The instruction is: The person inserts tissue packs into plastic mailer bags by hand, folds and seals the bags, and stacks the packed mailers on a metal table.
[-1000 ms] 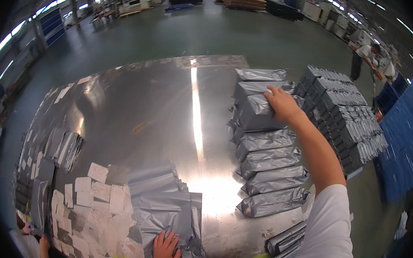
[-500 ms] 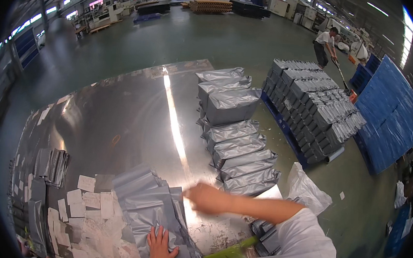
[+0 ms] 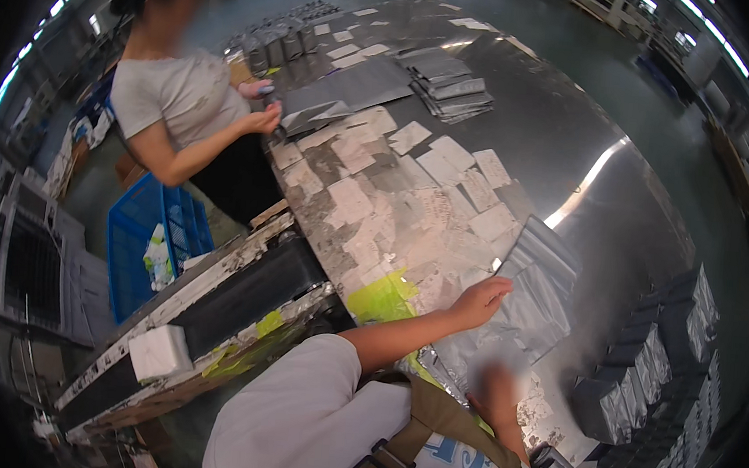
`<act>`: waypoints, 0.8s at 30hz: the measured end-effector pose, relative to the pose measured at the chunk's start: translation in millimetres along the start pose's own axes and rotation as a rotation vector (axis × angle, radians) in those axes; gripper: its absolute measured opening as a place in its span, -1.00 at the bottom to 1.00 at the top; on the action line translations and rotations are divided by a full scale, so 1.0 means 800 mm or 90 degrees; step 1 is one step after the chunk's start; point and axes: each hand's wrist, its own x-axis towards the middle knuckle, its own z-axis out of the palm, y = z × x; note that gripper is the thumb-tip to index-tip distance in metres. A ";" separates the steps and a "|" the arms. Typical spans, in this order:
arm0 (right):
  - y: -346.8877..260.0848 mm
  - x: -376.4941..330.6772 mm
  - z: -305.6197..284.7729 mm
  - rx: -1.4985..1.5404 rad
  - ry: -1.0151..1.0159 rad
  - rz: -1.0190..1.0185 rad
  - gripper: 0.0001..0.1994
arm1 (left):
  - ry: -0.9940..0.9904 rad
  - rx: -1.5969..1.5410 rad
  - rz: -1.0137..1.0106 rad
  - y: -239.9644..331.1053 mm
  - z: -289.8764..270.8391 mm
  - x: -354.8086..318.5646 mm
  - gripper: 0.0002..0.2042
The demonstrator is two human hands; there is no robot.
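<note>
A stack of flat grey plastic bags (image 3: pixel 536 286) lies on the metal-topped table in front of me. My left hand (image 3: pixel 479 302) is at the stack's left edge, fingers stretched out toward the bags, with nothing visible in them. Nearer to me, my right hand (image 3: pixel 496 393) is beside the near end of the stack. A blurred patch covers it, so its fingers and anything in them cannot be made out.
Paper pieces (image 3: pixel 429 216) cover the table left of the stack. A co-worker (image 3: pixel 182 104) stands at the far left, hands near grey sheeting (image 3: pixel 351 87). Filled grey packages (image 3: pixel 622 385) stand at right. A conveyor belt (image 3: pixel 256 282) and blue crate (image 3: pixel 141 242) are at left.
The view has swung left, bringing the co-worker and conveyor into sight. My left hand has gone from lying spread on the bags to their left edge; my right hand has come nearer to me.
</note>
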 end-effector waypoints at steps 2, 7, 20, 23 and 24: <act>-0.014 0.002 -0.005 -0.061 -0.065 0.035 -0.27 | 0.125 0.083 0.074 0.023 -0.073 -0.001 -0.75; -0.074 0.005 -0.025 -0.087 -0.081 0.129 -0.22 | 0.174 0.314 0.033 0.021 -0.286 -0.094 -0.74; -0.089 0.013 -0.006 0.011 0.147 0.082 -0.61 | -0.354 0.692 -0.764 0.174 -0.525 -0.393 0.40; -0.108 0.032 -0.003 -0.001 0.137 0.053 -0.64 | -0.245 0.786 -0.553 0.141 -0.507 -0.392 0.27; -0.114 0.038 -0.003 0.001 0.128 0.048 -0.65 | -0.205 0.766 -0.491 0.134 -0.505 -0.378 0.21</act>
